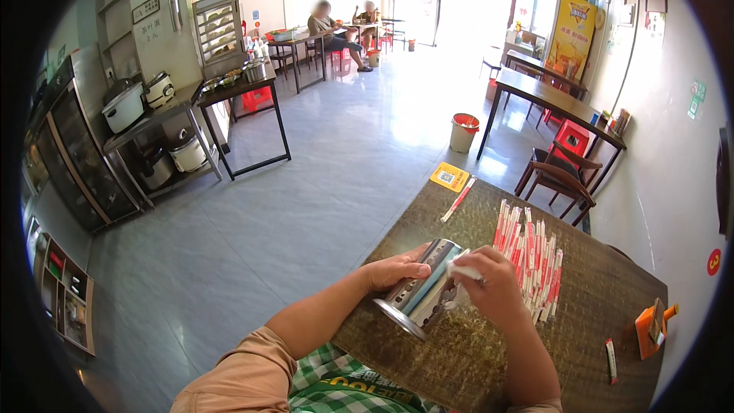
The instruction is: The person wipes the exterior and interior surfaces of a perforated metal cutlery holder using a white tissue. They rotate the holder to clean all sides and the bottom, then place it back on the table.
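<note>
My left hand (394, 269) is wrapped round the upper left side of a metal cylinder (419, 296), which looks like a chopstick holder with a pale blue stripe, dark cut-out bands and a flared silver base. It is held tilted over the near left edge of the brown table (612, 279), its base toward me. In my right hand (495, 281) a crumpled white tissue (465, 266) is pinched against the cylinder's right side near the top. Just right of that hand lies a pile of paper-wrapped chopsticks (526, 256) in red and white.
One wrapped pair (459, 199) lies apart by a yellow code card (449, 177) at the far corner. An orange container (651, 329) and a small packet (611, 361) are at the right. Beyond stand a bin (464, 134), another table (550, 93) and a chair (562, 176). Two people sit far off.
</note>
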`<state>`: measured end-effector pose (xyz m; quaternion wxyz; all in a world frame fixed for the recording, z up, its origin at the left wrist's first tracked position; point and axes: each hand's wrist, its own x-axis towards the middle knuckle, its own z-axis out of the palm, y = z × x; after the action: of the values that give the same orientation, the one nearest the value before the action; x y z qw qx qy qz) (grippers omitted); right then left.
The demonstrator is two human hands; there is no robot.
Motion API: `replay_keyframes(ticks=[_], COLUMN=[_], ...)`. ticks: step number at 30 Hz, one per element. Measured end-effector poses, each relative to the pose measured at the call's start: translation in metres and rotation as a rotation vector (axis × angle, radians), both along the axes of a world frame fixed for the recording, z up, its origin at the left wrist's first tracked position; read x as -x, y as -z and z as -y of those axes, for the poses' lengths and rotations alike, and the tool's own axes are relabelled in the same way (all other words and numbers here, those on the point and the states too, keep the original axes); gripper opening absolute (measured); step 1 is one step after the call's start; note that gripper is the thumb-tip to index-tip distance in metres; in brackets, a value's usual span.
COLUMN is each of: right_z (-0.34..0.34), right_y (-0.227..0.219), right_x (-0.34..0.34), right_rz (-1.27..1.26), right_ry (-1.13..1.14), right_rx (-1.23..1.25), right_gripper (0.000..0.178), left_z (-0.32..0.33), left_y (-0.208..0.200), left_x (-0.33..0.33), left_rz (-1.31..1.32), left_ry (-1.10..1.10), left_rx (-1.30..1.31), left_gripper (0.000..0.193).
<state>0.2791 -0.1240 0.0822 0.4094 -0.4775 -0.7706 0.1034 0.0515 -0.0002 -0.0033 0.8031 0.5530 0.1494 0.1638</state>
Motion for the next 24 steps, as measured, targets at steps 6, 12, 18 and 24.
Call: replay_keyframes(ticks=[6,12,18,24], right_z=[0.009,0.013,0.002,0.028], right_y=[0.000,-0.002,0.006,-0.006], right_x=[0.016,0.018,0.002,0.037], right_rz=[0.074,0.101,0.120,0.191], right_ry=[-0.249,-0.209,0.002,-0.399], right_rx=[0.013,0.016,-0.093,0.020], right_gripper=[0.024,0.022,0.027,0.043], left_z=[-0.004,-0.004,-0.004,-0.015], left_y=[0.013,0.012,0.003,0.025], left_x=[-0.002,-0.002,-0.004,0.000], left_rz=[0.049,0.056,0.045,0.064], left_ry=[-0.010,-0.005,-0.005,0.015], left_rx=[0.037,0.056,0.002,0.006], left_gripper=[0.108,0.115,0.116,0.111])
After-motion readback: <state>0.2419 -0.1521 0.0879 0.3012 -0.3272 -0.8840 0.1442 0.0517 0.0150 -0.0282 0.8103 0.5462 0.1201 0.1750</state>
